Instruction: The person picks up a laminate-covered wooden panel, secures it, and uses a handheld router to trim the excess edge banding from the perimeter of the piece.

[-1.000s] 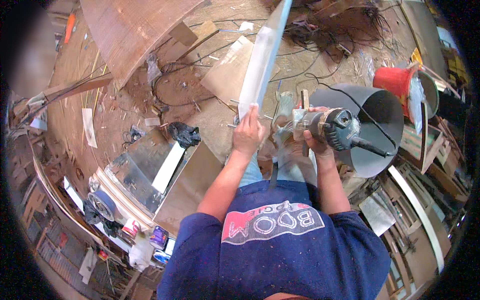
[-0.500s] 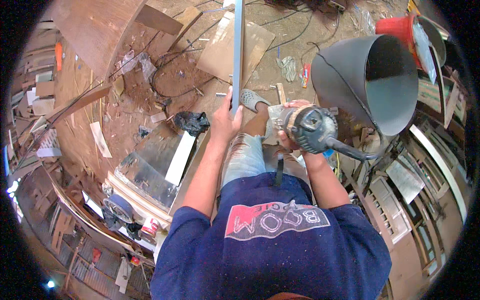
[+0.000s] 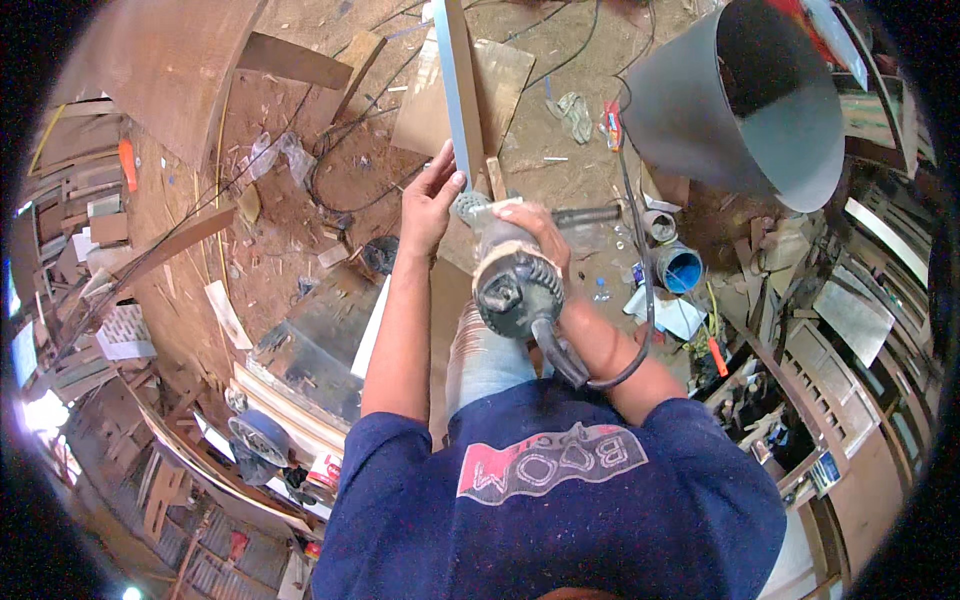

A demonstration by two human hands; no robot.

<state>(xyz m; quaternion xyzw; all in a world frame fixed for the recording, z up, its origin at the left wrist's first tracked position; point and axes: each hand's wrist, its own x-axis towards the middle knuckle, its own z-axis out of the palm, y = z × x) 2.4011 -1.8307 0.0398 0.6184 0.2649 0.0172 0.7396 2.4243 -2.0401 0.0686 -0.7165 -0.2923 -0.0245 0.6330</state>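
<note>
A long, narrow board [image 3: 456,95] with a blue-grey face runs away from me, its near end by my hands. My left hand [image 3: 428,212] lies along its left side, fingers stretched out and thumb apart, the fingertips at its edge. My right hand [image 3: 540,232] is wrapped around the body of a corded trim router [image 3: 518,290] with a black top and a dusty, light-coloured middle. The router is tilted, its plate end beside the board's near end. Whether plate and board touch, I cannot tell. The router's black cord [image 3: 645,315] loops off to the right.
A large dark tub [image 3: 690,95] lies on its side at the far right. A blue-lined container [image 3: 682,268] and an orange-handled tool [image 3: 717,355] are nearer. Flat panels [image 3: 180,70], cables and scraps cover the ground to the left. A small wood stick [image 3: 495,178] is beside the board.
My right hand has brought the router left and nearer to the board's end. My left hand has shifted left and its thumb has come off the board's right side. The view has shifted too.
</note>
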